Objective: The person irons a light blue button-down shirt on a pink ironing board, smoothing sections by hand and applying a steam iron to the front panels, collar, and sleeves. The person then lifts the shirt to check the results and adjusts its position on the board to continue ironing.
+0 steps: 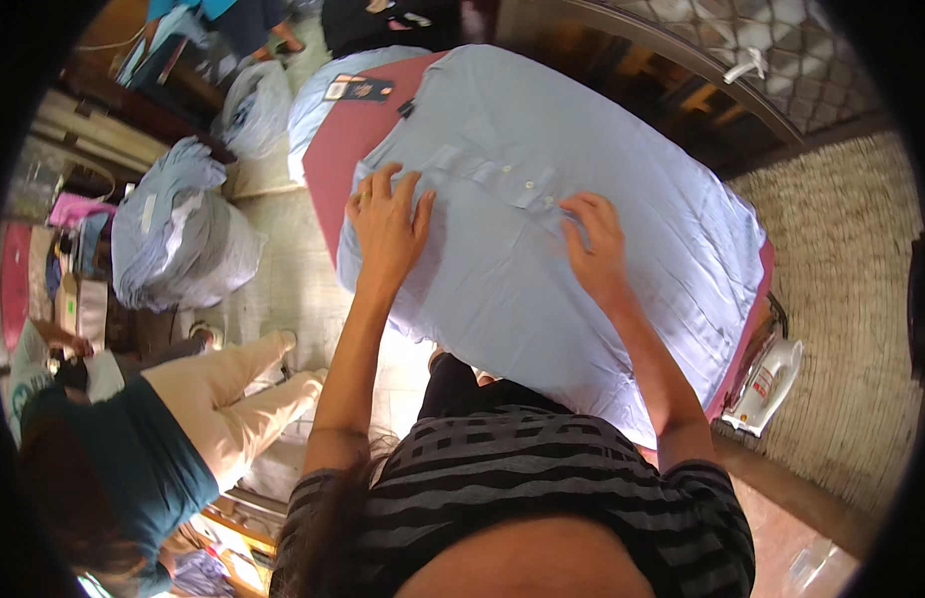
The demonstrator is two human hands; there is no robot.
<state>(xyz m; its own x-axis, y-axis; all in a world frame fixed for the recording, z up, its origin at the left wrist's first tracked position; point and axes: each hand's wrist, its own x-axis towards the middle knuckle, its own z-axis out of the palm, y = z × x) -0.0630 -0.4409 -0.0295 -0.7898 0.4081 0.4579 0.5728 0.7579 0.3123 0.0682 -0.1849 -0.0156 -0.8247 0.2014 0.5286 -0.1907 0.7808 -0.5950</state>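
Observation:
A light blue shirt point(502, 289) with a buttoned placket point(517, 189) is spread over a dark red padded board point(328, 149). My left hand point(388, 224) is at the shirt's left edge, palm down with its fingers apart. Near the small white buttons is my right hand point(597, 244), its fingers slightly bent and the thumb held away from them. Neither hand grips anything that I can see. Whether the right fingertips press on the cloth, I cannot tell. A dark tag point(368, 90) lies at the far left corner of the board.
A white iron point(766, 384) stands beside the board's right end. Large bags point(248, 110) and a bundle of blue garments point(183, 224) sit on the left. A person in tan trousers point(223, 399) is at the lower left, with others beyond. A patterned grille door point(731, 50) borders the far right.

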